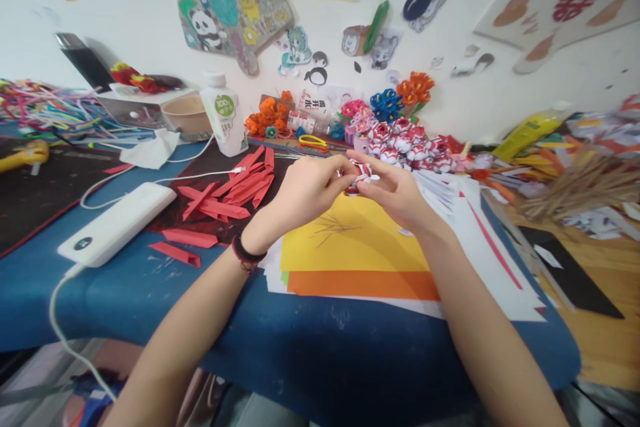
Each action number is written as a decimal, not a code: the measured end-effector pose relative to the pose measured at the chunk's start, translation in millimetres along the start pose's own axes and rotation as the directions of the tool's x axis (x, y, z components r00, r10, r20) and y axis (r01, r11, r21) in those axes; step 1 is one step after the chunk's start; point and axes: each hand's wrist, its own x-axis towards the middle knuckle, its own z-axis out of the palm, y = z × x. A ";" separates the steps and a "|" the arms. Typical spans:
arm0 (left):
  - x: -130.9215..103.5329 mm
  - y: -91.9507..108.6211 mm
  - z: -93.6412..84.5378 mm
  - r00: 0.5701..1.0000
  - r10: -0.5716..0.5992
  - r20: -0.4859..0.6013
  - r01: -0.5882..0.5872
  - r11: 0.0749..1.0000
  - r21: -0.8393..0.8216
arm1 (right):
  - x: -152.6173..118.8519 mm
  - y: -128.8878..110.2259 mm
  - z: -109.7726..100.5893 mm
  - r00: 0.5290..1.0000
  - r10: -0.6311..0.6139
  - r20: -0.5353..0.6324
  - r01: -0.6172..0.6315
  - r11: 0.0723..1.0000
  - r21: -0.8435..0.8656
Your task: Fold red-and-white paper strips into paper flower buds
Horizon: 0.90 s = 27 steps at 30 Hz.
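Note:
Between my two hands, above the yellow paper, is a small red-and-white paper flower. My left hand pinches it from the left, and the fingertips of my right hand close on its right side. Fingers cover part of the flower. Thin brown sticks lie on the yellow sheet below. Just behind my hands sits a heap of similar red-and-white paper flowers. Folded red paper strips are piled to the left of my left hand.
A white power bank with cables lies at left, near a white bottle and a paper bowl. Orange-handled scissors rest behind my hands. White paper strips and a bundle of brown sticks are on the right.

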 end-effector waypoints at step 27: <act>-3.8 9.2 12.9 0.999 0.032 0.036 -0.046 0.827 0.561 | 0.6 2.9 -0.3 0.999 -0.053 -0.011 0.053 0.999 0.011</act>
